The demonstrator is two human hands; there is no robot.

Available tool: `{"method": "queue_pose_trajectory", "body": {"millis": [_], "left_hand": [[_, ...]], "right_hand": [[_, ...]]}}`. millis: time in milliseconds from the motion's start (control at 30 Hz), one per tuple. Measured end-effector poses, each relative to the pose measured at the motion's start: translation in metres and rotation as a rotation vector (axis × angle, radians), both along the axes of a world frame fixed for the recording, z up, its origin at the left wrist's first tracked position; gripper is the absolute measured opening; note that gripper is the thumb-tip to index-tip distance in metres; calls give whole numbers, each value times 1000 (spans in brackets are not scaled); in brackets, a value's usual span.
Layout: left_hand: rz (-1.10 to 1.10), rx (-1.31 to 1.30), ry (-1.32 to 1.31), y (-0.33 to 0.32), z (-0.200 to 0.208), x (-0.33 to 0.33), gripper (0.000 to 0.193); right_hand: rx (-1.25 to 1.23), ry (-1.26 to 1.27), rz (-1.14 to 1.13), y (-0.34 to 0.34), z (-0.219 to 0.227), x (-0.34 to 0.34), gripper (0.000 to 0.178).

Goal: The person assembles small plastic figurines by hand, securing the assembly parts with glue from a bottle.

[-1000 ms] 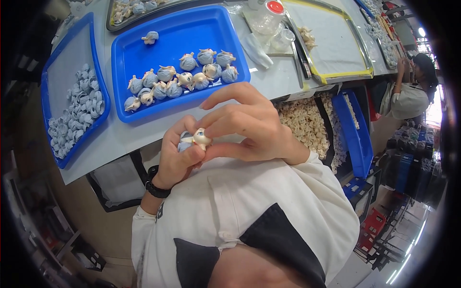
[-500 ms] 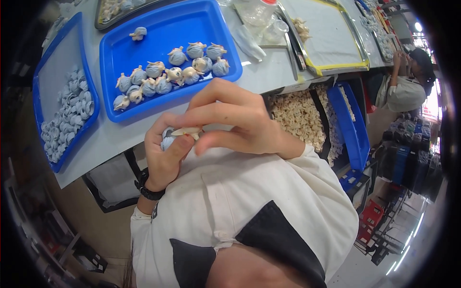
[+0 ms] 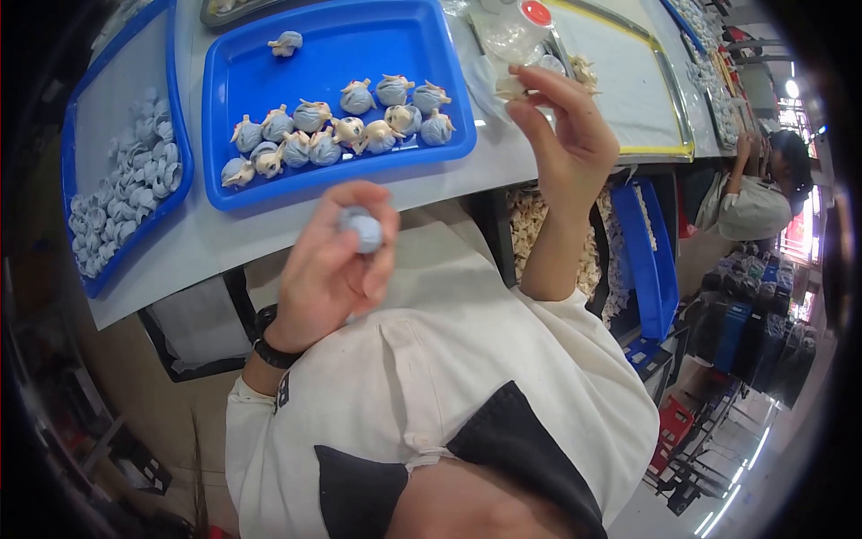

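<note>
My left hand (image 3: 328,260) is closed around a small figurine head (image 3: 363,231) whose rounded grey-blue hair faces up. It is held in front of my body, beyond the table's near edge. My right hand (image 3: 570,130) is raised at the right, over the table, thumb and fingertips pinched together. Whatever is between those fingertips is too small and pale to make out. Between and beyond the hands lies a blue tray (image 3: 314,56) with several figurine heads (image 3: 325,147), cream with grey-blue hair, mostly grouped along its near side.
At the left, another blue tray (image 3: 187,166) contains many loose grey-blue hair pieces (image 3: 135,193). Clear plastic containers (image 3: 514,40), one with a red lid, stand near a yellow-taped frame (image 3: 687,135). Below the table are cream parts (image 3: 534,238) and a blue bin (image 3: 660,269). Another person (image 3: 750,198) sits far right.
My hands were together at the figurine head. Now the right has moved away, up and to the right, while the left keeps the head and has turned it hair side up.
</note>
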State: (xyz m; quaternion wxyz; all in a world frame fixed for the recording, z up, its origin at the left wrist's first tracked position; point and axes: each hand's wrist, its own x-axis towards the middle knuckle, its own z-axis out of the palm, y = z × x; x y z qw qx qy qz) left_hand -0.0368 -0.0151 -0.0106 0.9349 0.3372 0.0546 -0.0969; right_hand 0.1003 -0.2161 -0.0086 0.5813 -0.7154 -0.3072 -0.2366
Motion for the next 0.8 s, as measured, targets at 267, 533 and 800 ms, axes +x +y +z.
{"method": "queue_pose_trajectory", "body": {"millis": [267,533,800], "left_hand": [[-157,32,-128,2,-15,3,22],[-147,117,-181,-4,-13,4,19],[-229,219,-148,1,-20,4,24]], "right_hand": [[-134,-111,-418,-52,8,23,25],[-230,-59,-352,-53,-8,32,26],[-373,-177,-343,-52,-8,36,26]]}}
